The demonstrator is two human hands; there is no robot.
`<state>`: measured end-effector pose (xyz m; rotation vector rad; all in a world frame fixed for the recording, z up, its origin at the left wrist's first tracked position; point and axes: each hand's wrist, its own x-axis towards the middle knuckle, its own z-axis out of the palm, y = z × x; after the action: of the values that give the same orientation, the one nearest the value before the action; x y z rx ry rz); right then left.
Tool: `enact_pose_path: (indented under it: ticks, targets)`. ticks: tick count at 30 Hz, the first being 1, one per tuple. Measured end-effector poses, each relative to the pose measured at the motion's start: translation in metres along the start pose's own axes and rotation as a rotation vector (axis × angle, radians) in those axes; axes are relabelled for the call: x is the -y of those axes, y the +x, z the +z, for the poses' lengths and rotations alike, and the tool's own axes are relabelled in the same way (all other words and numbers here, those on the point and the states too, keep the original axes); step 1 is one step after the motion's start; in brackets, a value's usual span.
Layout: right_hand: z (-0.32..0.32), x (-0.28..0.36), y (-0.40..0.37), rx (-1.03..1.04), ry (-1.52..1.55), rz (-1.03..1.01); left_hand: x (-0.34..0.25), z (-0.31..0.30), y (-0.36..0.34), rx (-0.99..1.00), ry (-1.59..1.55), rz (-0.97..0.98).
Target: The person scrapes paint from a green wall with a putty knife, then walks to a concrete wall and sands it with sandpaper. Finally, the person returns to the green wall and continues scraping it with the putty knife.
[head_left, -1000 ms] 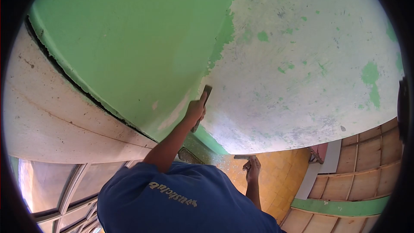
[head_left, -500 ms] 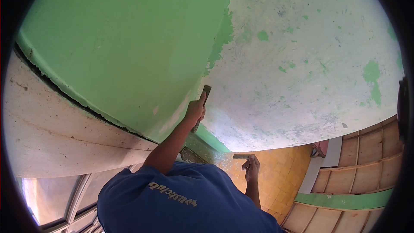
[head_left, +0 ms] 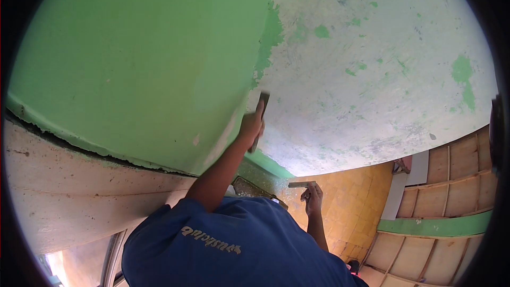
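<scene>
My left hand grips a scraper, seen nearly edge-on, and holds it at the wall where green paint meets a bare whitish area. Its fingers are closed around the tool. Lower and to the right, my right hand pinches a second scraper, whose wide flat blade points left. That one is apart from the wall, over the yellow floor. Green patches of paint remain scattered over the whitish area.
Yellow tiles cover the floor, with pale flecks near the wall's foot. A dark-edged, speckled object lies below my left arm. A beige ledge and a window are at left. Wood-framed panels stand at right.
My left hand and its scraper have shifted slightly up and right in view. The right hand stays nearly in place with its scraper. The camera view has turned a little.
</scene>
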<state>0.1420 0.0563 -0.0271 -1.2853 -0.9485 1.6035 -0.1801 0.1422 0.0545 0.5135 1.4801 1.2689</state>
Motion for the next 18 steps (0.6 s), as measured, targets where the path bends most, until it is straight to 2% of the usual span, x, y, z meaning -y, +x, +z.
enact_pose_path:
  ticks: [2,9,11,12,14,18]
  targets:
    - [0.0,-0.008,-0.003,0.004,0.018,0.021,-0.037,0.008,0.01,0.032,-0.245,0.017]
    - [0.01,-0.015,0.002,0.038,0.003,0.045,-0.015,-0.009,-0.004,0.008,-0.163,0.004]
    - [0.013,-0.013,0.006,0.062,0.0,0.021,-0.009,-0.01,0.003,-0.002,-0.168,-0.083]
    - [0.016,-0.011,0.007,0.061,0.003,0.019,-0.021,-0.006,0.003,0.0,-0.165,-0.081]
    - [0.019,-0.005,0.005,0.04,0.019,0.012,-0.055,0.008,0.004,0.001,-0.406,-0.014]
    - [0.015,-0.003,-0.001,0.023,0.007,-0.006,-0.039,-0.003,0.0,0.035,-0.322,-0.034]
